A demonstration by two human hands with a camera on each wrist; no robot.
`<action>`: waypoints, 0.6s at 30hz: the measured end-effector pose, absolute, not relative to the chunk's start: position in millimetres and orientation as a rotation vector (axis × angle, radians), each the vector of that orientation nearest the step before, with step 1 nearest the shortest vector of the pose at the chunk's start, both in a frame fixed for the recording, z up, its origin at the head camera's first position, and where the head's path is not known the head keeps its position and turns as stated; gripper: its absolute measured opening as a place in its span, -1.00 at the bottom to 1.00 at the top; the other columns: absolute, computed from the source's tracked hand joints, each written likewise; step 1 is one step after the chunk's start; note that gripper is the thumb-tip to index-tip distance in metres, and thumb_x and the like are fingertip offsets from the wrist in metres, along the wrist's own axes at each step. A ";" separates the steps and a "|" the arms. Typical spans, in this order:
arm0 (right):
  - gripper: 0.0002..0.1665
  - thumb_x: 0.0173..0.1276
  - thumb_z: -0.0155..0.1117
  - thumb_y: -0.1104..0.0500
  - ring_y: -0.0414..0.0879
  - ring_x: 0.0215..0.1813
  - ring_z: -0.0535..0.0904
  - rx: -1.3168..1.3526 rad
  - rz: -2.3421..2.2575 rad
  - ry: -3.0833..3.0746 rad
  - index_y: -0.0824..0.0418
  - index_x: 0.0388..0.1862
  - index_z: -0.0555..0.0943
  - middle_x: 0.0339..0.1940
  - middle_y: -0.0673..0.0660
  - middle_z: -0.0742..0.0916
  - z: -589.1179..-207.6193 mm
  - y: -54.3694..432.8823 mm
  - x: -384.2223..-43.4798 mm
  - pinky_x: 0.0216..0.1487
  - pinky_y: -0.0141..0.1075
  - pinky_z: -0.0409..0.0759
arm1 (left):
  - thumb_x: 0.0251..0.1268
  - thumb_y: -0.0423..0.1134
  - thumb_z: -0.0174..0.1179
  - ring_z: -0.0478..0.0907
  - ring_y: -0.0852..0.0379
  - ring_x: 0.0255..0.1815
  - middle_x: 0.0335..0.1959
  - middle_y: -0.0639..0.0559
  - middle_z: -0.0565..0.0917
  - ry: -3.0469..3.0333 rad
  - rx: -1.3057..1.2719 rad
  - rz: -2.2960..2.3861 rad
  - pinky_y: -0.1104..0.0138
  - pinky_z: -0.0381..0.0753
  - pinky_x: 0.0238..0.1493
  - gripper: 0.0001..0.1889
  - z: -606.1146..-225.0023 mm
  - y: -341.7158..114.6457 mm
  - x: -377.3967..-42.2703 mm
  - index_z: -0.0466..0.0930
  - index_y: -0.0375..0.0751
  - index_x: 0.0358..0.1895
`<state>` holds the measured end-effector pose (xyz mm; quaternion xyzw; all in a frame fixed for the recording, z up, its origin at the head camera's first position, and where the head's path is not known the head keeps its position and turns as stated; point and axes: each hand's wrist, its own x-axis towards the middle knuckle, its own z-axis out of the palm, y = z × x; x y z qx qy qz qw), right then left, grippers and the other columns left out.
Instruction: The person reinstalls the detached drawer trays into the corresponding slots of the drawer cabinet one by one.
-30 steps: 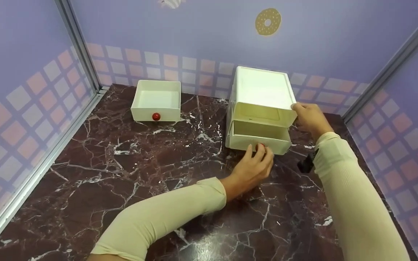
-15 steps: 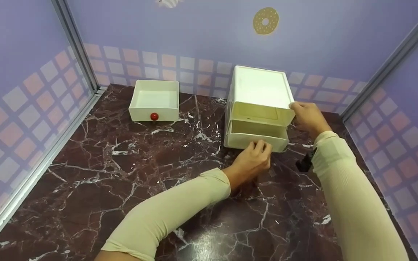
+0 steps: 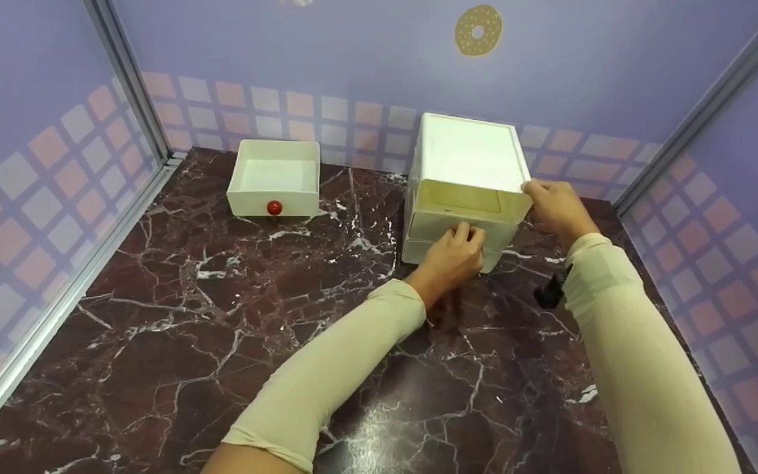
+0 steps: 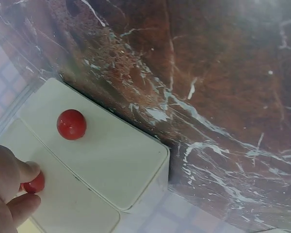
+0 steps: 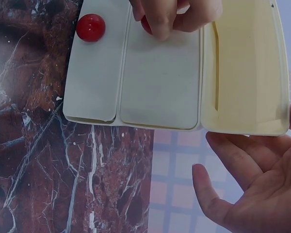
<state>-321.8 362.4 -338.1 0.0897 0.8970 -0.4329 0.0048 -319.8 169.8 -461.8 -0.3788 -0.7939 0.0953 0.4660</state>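
Observation:
A white drawer cabinet (image 3: 471, 151) stands against the back wall, right of centre. Its top slot (image 5: 242, 73) has no drawer in it. My left hand (image 3: 454, 260) pinches the red knob (image 4: 35, 182) of the middle drawer (image 5: 160, 87), whose front sits about flush with the frame. Below it, the bottom drawer (image 4: 97, 150) is closed, its own round red knob (image 4: 72, 124) untouched. At the cabinet's upper right front corner, my right hand (image 3: 556, 207) holds the edge, with fingers along the side in the right wrist view.
A loose white drawer (image 3: 247, 203) with a red knob stands upright on the dark marbled table (image 3: 175, 342), left of the cabinet. Purple walls (image 3: 353, 52) with a tile pattern enclose the back and both sides. A black object (image 3: 550, 293) shows at the right wrist.
My left hand has pushed the middle drawer back into the cabinet by its knob. The right hand keeps its hold on the corner. The head view has tilted slightly.

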 end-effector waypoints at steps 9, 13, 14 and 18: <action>-0.37 0.56 -0.10 -0.11 -0.13 -0.17 0.50 0.283 -1.351 2.822 0.33 0.25 0.59 -0.11 0.15 0.59 -337.4 368.6 -322.8 -0.16 -0.33 0.68 | 0.54 -0.18 -0.08 0.64 0.06 -0.21 -0.24 0.03 0.70 -2.012 -1.106 0.171 0.24 0.65 -0.20 -0.76 -446.9 107.7 -351.5 0.60 -0.09 -0.22; -0.40 0.56 -0.08 -0.08 -0.18 -0.30 0.49 0.285 -1.361 2.824 0.35 0.19 0.60 -0.34 0.05 0.59 -339.6 367.7 -325.8 -0.26 -0.37 0.64 | 0.60 -0.02 -0.13 0.63 -0.07 -0.14 -0.23 -0.09 0.71 -2.307 -0.949 0.174 0.09 0.65 -0.04 -0.64 -442.3 54.0 -374.4 0.59 -0.18 -0.15; -0.41 0.56 -0.07 -0.08 -0.20 -0.35 0.48 0.286 -1.364 2.822 0.36 0.17 0.60 -0.41 0.00 0.58 -339.7 367.0 -326.3 -0.29 -0.37 0.63 | 0.61 0.02 -0.16 0.62 -0.12 -0.08 -0.17 -0.13 0.70 -2.396 -0.888 0.175 0.04 0.64 0.01 -0.59 -442.1 39.5 -381.2 0.58 -0.21 -0.07; -0.49 0.55 -0.06 -0.05 -0.24 -0.50 0.37 0.280 -1.385 2.807 0.35 0.00 0.62 -0.60 -0.10 0.44 -339.3 362.7 -327.1 -0.38 -0.37 0.57 | 0.56 0.21 -0.16 0.48 -0.27 0.21 0.15 -0.31 0.56 -2.708 -0.536 0.164 -0.13 0.56 0.19 -0.39 -440.6 -13.7 -405.4 0.39 -0.27 0.29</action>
